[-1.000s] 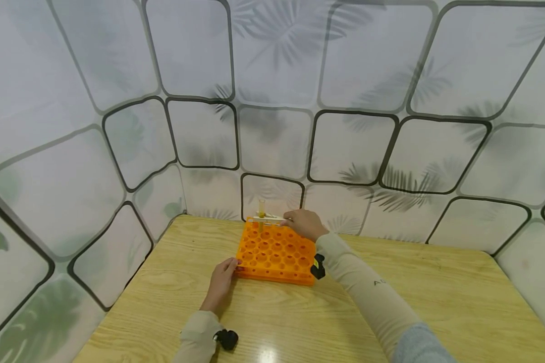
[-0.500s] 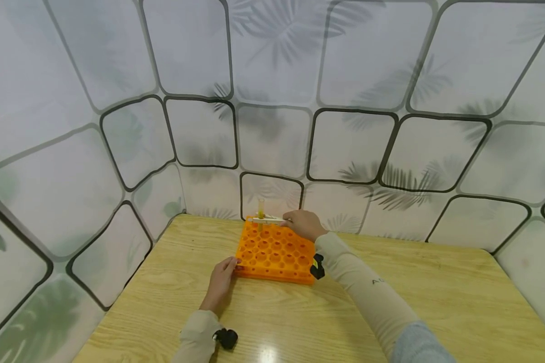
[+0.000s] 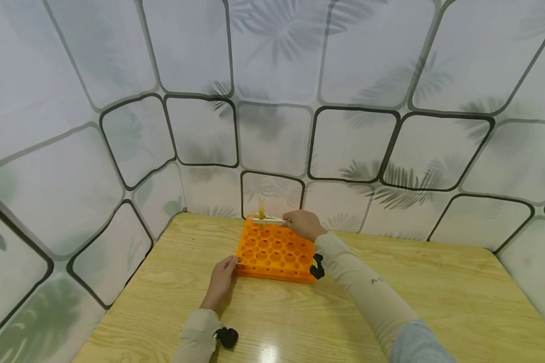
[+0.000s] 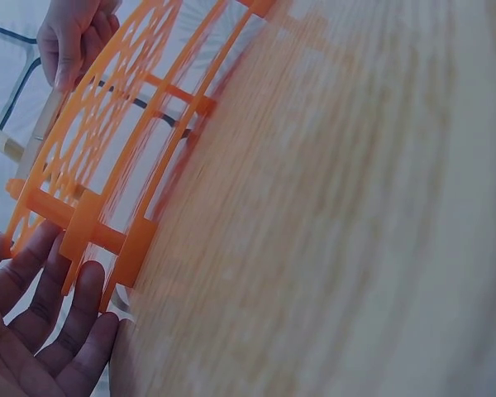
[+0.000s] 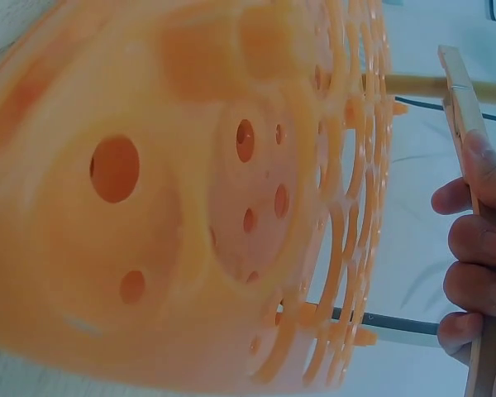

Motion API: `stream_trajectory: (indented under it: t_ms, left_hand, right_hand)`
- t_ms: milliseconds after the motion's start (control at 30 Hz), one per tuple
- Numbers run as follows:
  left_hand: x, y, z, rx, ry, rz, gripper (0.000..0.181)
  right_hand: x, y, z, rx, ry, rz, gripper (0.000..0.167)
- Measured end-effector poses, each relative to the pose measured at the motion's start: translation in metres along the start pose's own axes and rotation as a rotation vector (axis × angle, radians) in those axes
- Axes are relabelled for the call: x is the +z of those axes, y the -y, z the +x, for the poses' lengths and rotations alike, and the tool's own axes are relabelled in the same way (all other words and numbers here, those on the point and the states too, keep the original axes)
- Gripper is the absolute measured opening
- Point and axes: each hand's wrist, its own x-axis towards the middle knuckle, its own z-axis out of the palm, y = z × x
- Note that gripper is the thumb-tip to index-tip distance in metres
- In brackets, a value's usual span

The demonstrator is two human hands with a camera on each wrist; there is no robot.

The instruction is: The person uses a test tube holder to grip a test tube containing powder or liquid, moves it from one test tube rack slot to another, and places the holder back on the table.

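An orange test tube rack (image 3: 274, 254) with rows of round holes lies on the table. At its front left corner my left hand (image 3: 222, 282) grips the edge; the left wrist view shows the thumb above and the fingers (image 4: 84, 298) along the side. My right hand (image 3: 305, 224) reaches over the back of the rack and holds a wooden test tube clamp (image 3: 272, 220). The clamp's far end is around a test tube (image 3: 261, 206) with yellow liquid, upright at the back left corner. Its lower end reaches the rack's top; how deep it sits is hidden.
The wood-grain table (image 3: 436, 302) extends to both sides of the rack. Close behind the table hangs a pale patterned curtain (image 3: 272, 136), which also runs along the left. Black wrist devices (image 3: 227, 338) sit on both sleeves.
The clamp sits slightly lower on the test tube than one second ago. The rack and my left hand have stayed in place; the head view has shifted a little.
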Motion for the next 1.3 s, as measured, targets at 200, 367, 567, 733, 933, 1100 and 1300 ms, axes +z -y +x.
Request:
stream_trajectory:
  t_ms: [200,367,567,733,933,1100,1300]
  left_hand:
    - [0.0000,0.0003,0.0005,-0.001,-0.005,0.017,0.035]
    - [-0.0012,-0.0055,-0.0029,-0.008,0.005,0.018,0.036]
    - [-0.0010,-0.0054,-0.0036,-0.009,0.012,0.003,0.035]
    - [-0.0011,-0.0033,-0.0021,-0.004,0.010,0.001,0.035]
    - [0.0002,-0.0016,-0.0006,-0.002,0.005,0.000,0.033]
    - [0.0009,-0.0004,0.0002,-0.001,0.000,0.001,0.033]
    - [0.0001,0.0003,0.0007,-0.008,0.006,0.008,0.034]
  right_hand:
    - [0.0009,0.0005,-0.0002,-0.004,-0.008,0.014,0.032]
    - [0.0024,0.0011,-0.0006,-0.001,-0.008,0.016,0.030]
    - [0.0039,0.0025,-0.0002,0.005,0.005,0.030,0.028]
    - [0.0063,0.0017,0.0013,0.001,0.000,0.033,0.028]
    - [0.0087,0.0004,0.0017,0.006,-0.004,0.032,0.029]
    - [0.0093,-0.0006,0.0020,0.012,0.000,0.033,0.029]
    - [0.0098,-0.0014,0.0026,0.014,0.012,0.047,0.030]
